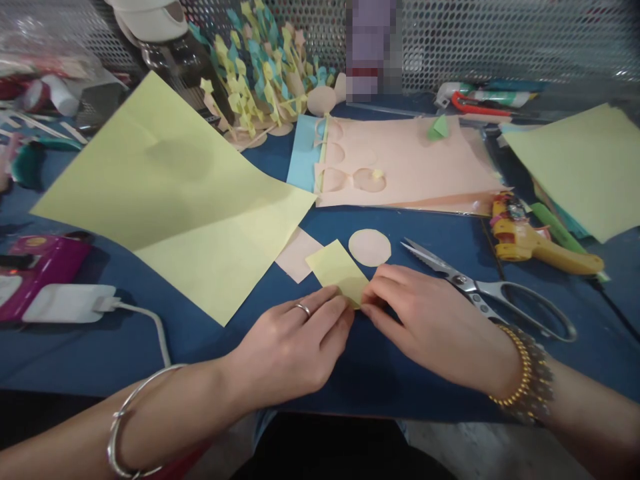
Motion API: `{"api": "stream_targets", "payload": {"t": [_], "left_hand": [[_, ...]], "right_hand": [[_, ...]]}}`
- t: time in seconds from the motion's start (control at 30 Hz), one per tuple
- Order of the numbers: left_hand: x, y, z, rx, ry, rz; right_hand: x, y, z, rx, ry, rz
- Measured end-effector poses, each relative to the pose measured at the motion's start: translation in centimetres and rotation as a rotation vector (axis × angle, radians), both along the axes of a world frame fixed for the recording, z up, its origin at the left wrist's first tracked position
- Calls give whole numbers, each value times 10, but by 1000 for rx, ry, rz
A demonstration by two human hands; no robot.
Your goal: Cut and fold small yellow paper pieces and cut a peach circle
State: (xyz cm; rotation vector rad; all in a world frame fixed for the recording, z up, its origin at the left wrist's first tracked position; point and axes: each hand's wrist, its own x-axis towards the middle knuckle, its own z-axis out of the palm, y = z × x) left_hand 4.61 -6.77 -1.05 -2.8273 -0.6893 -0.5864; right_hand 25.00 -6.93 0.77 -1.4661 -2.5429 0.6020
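The left hand (pixel 290 340) and right hand (pixel 430 320) sit close together, their fingertips pinching the near corner of a small yellow paper rectangle (pixel 336 270) on the blue bench (pixel 350 373). A peach paper disc (pixel 369 247) lies just beside it at 2 o'clock, and steel scissors (pixel 475 287) lie at 3 o'clock, touching neither.

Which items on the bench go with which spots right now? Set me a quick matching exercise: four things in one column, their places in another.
Things:
1. small yellow paper rectangle
2. serrated scissors
3. yellow glue gun
4. peach paper circle

Places:
A. lying just beyond the rectangle, untouched
B. held between the left hand and right hand
C. lying open beside the right hand
D. beyond the scissors, near a corner of the peach sheet

Pairs: 1-B, 2-C, 3-D, 4-A
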Motion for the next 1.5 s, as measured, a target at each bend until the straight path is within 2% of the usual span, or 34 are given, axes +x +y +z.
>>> {"api": "stream_targets", "payload": {"t": [0.3,0.57,0.8,1.03,1.27,1.5], "left_hand": [[2,1,0,3,-8,16],[1,1,0,0,2,42],[3,1,-2,6,-14,57],[0,3,-3,-40,40,90],[2,3,-1,-10,72,145],[5,3,4,24,156,136]], "right_hand": [[2,5,0,-58,33,-20],[10,10,0,-89,70,49],[9,1,-1,175,-150,219],[5,-3,0,286,-264,241],[7,0,-1,217,-232,245],[8,5,-2,109,-152,197]]}}
